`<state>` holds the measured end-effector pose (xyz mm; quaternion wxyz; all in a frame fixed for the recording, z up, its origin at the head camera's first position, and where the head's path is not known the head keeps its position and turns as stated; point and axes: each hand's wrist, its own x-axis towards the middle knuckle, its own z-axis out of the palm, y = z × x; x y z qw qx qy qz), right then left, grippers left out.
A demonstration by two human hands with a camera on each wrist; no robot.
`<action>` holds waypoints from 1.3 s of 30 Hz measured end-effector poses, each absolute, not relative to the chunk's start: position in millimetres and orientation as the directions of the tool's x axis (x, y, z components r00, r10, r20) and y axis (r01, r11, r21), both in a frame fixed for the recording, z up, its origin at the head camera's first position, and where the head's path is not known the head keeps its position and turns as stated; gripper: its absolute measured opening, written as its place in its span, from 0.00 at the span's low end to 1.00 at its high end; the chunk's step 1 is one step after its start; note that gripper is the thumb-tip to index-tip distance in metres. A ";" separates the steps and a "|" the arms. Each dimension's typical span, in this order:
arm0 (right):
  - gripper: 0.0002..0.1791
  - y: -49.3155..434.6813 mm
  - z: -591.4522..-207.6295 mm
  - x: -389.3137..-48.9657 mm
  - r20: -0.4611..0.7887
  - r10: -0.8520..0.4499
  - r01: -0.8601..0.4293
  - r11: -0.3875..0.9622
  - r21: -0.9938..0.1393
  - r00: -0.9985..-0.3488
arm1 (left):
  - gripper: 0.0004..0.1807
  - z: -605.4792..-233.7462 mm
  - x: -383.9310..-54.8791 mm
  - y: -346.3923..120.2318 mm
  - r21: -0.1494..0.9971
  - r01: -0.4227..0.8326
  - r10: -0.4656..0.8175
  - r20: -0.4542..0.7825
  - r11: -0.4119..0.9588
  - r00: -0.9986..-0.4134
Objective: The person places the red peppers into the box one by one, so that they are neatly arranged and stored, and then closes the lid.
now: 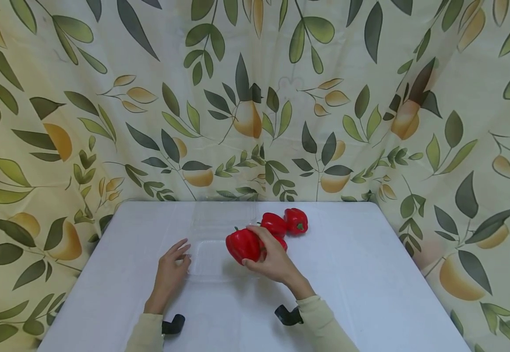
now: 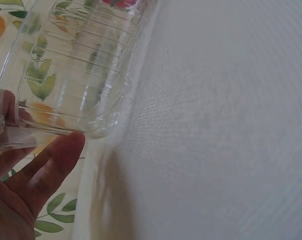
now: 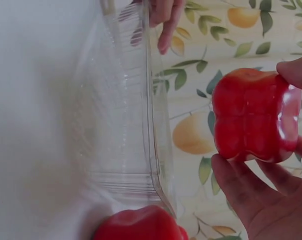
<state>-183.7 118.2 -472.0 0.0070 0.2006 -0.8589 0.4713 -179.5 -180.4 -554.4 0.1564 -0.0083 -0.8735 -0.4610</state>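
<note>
My right hand (image 1: 279, 261) holds a glossy red bell pepper (image 1: 242, 245) above the right part of a clear plastic container (image 1: 206, 264). In the right wrist view, the thumb and fingers grip this pepper (image 3: 255, 117) from opposite sides, clear of the container wall (image 3: 118, 125). At the container's left edge, my left hand (image 1: 170, 274) pinches the rim; the left wrist view has the thumb under the corner of the ribbed wall (image 2: 76, 90) and fingers behind the plastic. The container's lid (image 1: 222, 220) lies folded open toward the back.
To the right of the container sit more red bell peppers: one behind (image 1: 273, 224), one at the far right (image 1: 296, 221), and one partly hidden by my right hand (image 1: 283, 243). A white table (image 1: 347, 274) bears everything, with a leaf-patterned curtain (image 1: 246, 161) along its back edge.
</note>
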 end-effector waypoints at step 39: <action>0.52 84.5 -482.5 -204.4 0.115 -0.462 -0.351 0.467 -0.811 -0.879 | 0.18 -551.0 -180.4 -179.0 0.776 0.146 -0.121 0.275 0.613 -0.954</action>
